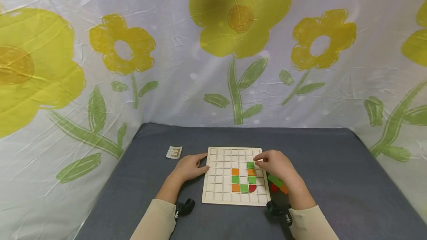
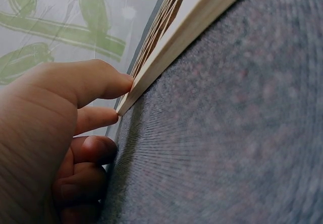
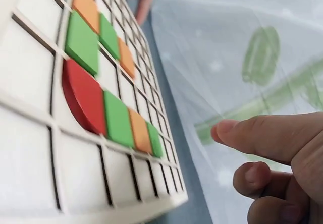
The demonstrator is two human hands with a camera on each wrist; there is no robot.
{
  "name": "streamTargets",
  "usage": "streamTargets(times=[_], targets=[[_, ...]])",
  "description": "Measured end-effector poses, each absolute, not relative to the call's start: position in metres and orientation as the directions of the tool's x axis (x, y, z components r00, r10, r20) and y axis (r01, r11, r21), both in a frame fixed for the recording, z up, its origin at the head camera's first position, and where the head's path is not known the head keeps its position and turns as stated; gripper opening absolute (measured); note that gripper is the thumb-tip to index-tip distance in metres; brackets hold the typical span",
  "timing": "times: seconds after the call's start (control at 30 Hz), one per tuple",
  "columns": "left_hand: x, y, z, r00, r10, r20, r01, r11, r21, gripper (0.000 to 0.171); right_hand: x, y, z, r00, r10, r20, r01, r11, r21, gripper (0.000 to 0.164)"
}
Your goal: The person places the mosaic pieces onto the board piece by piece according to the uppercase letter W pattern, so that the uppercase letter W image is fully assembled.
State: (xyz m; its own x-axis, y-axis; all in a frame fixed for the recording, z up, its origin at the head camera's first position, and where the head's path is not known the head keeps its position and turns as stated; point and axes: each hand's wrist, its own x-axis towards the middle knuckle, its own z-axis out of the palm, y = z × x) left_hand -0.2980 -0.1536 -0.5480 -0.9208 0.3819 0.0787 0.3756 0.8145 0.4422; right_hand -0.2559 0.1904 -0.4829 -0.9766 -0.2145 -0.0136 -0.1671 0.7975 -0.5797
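A wooden grid board (image 1: 218, 197) lies on the dark cloth with square tiles in some of its cells. A right-hand column runs from a green tile (image 1: 250, 165) through an orange tile (image 1: 251, 172) and another green one to a red round-cornered tile (image 3: 86, 97). Green and orange tiles continue to the left and up. My left hand (image 1: 188, 167) touches the board's left edge with thumb and forefinger; its other fingers are bent (image 2: 83, 183). Over the board's right side hovers my right hand (image 1: 276, 163), beside the top green tile; nothing shows between its fingers (image 3: 252, 135).
Loose green (image 1: 275, 180), red (image 1: 274, 187) and orange (image 1: 284, 189) pieces lie right of the board, partly behind my right forearm. A small card with a grid pattern (image 1: 174, 152) lies at the board's upper left. Behind the table (image 1: 320, 147) hangs a flowered curtain (image 1: 180, 84).
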Motion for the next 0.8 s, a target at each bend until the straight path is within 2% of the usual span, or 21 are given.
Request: streamTargets(times=[0.47,0.8], targets=[[-0.301,-0.154,-0.549,-0.919,0.387,0.08,0.381,0.816,0.435,0.059,-0.252,0.234,-0.484,-0.972,-0.213,-0.096,-0.095,0.738,-0.668,0.026],[-0.301,-0.153,-0.549,-0.92,0.383,0.079,0.376,0.814,0.443,0.059,-0.252,0.278,-0.487,-0.932,-0.323,-0.164,-0.1,0.665,-0.74,0.025]])
